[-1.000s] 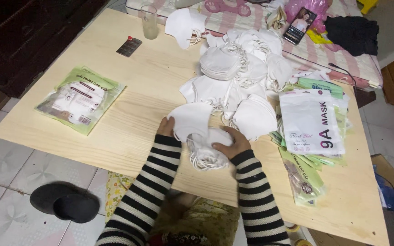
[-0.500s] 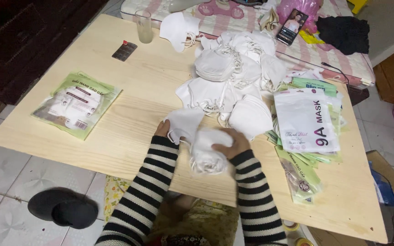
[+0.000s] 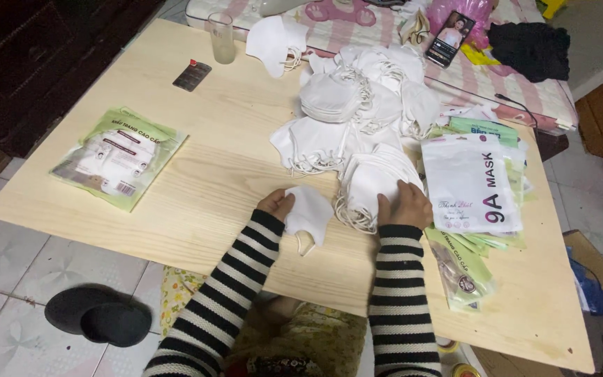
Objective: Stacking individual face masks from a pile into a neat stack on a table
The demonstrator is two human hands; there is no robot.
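Centre frame, near the table's (image 3: 197,202) front edge, the left hand (image 3: 275,205) pinches one mask (image 3: 308,213); the right hand (image 3: 404,204) lies flat on a stack (image 3: 368,183). Bare wood spreads left. Earlier both hands gripped one bundle together.

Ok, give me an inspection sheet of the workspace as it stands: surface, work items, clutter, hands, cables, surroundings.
Surface: pale wooden table, left half mostly bare.
Job's things: single white mask held in the left hand; stack of white masks under the right hand; larger heap of masks behind.
Clutter: green packet at left; white pouch on green packets at right; glass; small dark card.
Hands: left hand grips the single mask; right hand rests on the stack.
Cables: thin dark cable near the far right edge.
Surroundings: phone and black cloth on a pink striped cover; dark slippers on the tiled floor.
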